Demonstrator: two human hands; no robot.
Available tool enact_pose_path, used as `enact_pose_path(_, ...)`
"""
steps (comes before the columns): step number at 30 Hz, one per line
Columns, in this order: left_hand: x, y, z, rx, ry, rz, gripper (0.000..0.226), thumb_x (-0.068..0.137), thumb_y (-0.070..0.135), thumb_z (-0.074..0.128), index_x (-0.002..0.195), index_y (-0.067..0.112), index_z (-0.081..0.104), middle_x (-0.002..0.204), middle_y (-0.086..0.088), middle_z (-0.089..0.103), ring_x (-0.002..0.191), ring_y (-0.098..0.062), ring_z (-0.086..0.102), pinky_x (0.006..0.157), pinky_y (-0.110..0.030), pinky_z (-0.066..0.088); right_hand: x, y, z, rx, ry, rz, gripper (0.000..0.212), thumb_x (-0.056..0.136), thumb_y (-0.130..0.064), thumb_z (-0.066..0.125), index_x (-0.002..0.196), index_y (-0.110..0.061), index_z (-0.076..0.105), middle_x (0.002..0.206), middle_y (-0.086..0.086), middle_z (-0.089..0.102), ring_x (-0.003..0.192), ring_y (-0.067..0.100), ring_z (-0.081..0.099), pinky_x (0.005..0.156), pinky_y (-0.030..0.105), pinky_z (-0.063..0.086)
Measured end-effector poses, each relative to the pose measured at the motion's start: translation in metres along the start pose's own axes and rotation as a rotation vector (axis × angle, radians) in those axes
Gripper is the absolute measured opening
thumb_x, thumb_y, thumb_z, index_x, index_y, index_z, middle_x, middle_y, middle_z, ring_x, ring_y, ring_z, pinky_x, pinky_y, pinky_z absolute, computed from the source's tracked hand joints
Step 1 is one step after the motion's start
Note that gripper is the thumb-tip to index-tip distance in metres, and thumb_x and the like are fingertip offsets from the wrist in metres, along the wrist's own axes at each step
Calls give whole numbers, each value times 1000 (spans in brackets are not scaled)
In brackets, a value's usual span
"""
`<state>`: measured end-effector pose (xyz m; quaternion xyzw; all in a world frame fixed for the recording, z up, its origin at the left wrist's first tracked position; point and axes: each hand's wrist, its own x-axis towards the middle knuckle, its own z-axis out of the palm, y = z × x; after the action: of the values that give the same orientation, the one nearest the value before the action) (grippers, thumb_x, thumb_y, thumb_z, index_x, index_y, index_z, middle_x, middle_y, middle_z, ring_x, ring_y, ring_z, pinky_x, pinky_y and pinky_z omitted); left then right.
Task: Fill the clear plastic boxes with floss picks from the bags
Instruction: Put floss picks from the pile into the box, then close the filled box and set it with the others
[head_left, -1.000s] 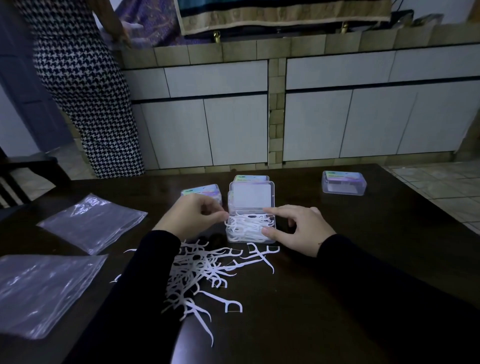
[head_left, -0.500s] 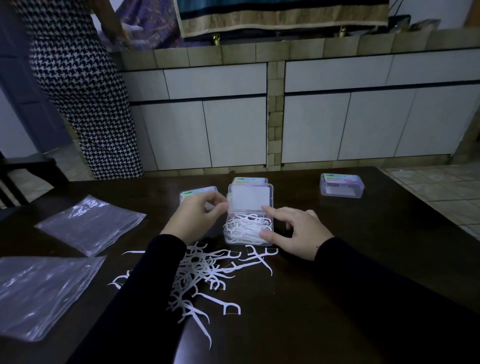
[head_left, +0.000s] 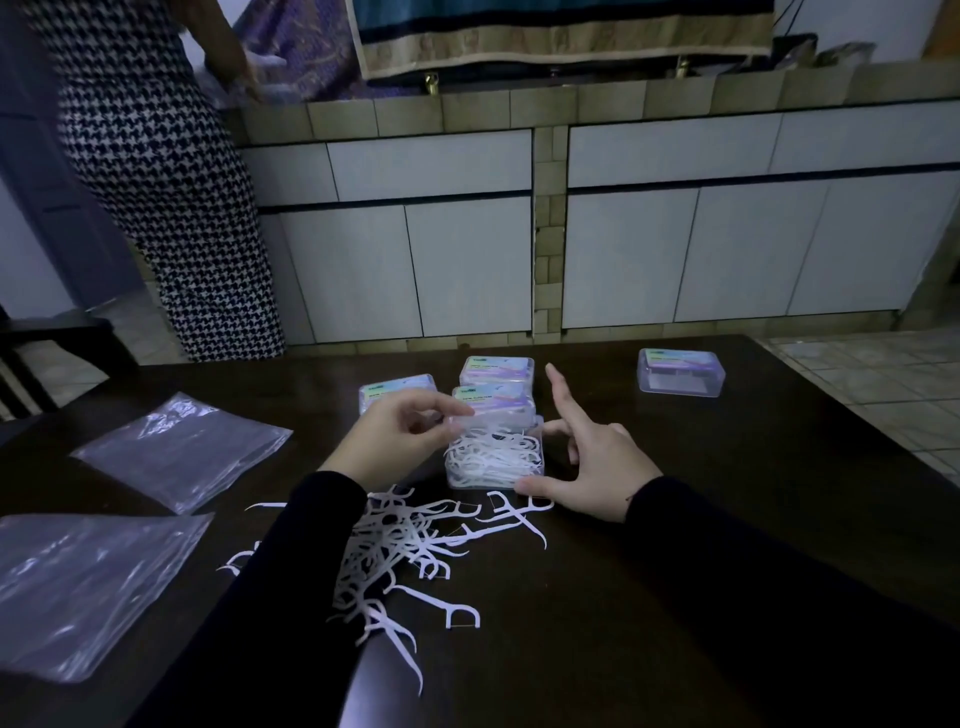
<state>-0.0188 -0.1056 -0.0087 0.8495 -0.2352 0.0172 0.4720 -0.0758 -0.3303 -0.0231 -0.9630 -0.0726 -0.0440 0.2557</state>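
A clear plastic box (head_left: 493, 460) full of white floss picks sits at the table's middle. Its labelled lid (head_left: 493, 402) is tipped forward, half lowered over the box. My left hand (head_left: 400, 441) pinches the lid's left corner. My right hand (head_left: 592, 462) is beside the box on the right, thumb touching its front right corner, index finger raised and straight. A loose heap of floss picks (head_left: 410, 540) lies in front of the box, partly under my left sleeve. Three closed boxes stand nearby: one at the left (head_left: 397, 389), one behind (head_left: 496, 369), one at the far right (head_left: 680, 371).
Two flat empty plastic bags lie on the dark table (head_left: 727, 571) at the left, one nearer (head_left: 72, 587), one farther (head_left: 182, 452). A person in a houndstooth dress (head_left: 156, 171) stands at the tiled counter beyond the table's far left. White cabinets line the back.
The box lid has swung from upright down toward the box, pulled by my left hand. My right hand's index finger has lifted off the box and now points up.
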Motion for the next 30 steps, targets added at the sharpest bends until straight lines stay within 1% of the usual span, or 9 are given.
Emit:
enact_pose_path(2, -1, 4, -1, -2, -17, -35, 15, 85, 17, 71, 95, 28, 74, 83, 9, 72, 64, 1, 63, 62, -14, 44, 0, 0, 0, -17, -2, 4, 120, 77, -61, 68, 142, -40, -31, 140, -14, 51, 110, 16, 54, 107, 40, 34)
enact_pose_path(4, 0, 7, 0, -37, 6, -93, 13, 86, 15, 70, 95, 24, 74, 68, 8, 69, 49, 1, 55, 50, -11, 41, 0, 0, 0, -28, -6, 3, 119, 77, -61, 67, 143, -39, -30, 141, -13, 50, 111, 16, 54, 107, 39, 34)
enact_pose_path(7, 1, 7, 2, -43, 46, -114, 12, 86, 14, 70, 95, 21, 73, 56, 3, 65, 50, -4, 55, 53, -13, 44, 1, 1, 1, -39, -10, -5, 118, 78, -62, 67, 143, -39, -29, 141, -13, 50, 111, 17, 54, 108, 38, 33)
enact_pose_path(13, 1, 6, -1, -14, 59, -100, 12, 85, 12, 71, 95, 18, 74, 59, 3, 67, 53, -3, 59, 55, -16, 47, 2, 5, 1, -20, -9, -15, 110, 78, -62, 66, 150, -37, -13, 140, -19, 49, 104, 9, 50, 108, 38, 31)
enact_pose_path(15, -2, 4, -3, 170, 1, -32, 18, 84, 14, 70, 92, 30, 73, 72, 5, 69, 63, -4, 63, 61, -23, 53, 2, 7, 3, -11, -7, -17, 104, 78, -62, 66, 151, -38, -5, 140, -19, 49, 103, 5, 45, 108, 38, 31)
enact_pose_path(19, -7, 4, -4, 299, -63, 143, 35, 80, 5, 63, 97, 34, 72, 108, 17, 64, 102, -5, 60, 92, -33, 51, 1, 6, 3, -48, 1, 8, 92, 79, -64, 63, 152, -38, 13, 144, -12, 45, 120, 12, 44, 107, 36, 31)
enact_pose_path(21, -9, 7, -2, 346, -107, 175, 34, 80, 10, 65, 104, 33, 70, 114, 18, 61, 105, -3, 57, 92, -31, 49, 0, 4, 3, -76, 4, 6, 86, 80, -65, 61, 150, -38, 20, 146, -10, 43, 121, 11, 43, 106, 33, 30)
enact_pose_path(25, -10, 7, 7, 429, -110, 290, 30, 78, 42, 74, 106, 35, 71, 112, 19, 62, 105, 1, 55, 92, -29, 49, -1, 2, 1, -73, 13, 4, 80, 80, -64, 62, 147, -41, 27, 146, -10, 43, 119, 12, 43, 101, 31, 32)
enact_pose_path(30, -7, 1, 19, 524, -17, 448, 27, 77, 39, 75, 104, 31, 74, 107, 12, 66, 100, -6, 58, 86, -35, 53, 3, 5, -1, -75, -1, 5, 78, 80, -64, 62, 146, -40, 29, 145, -9, 45, 118, 14, 45, 102, 33, 32)
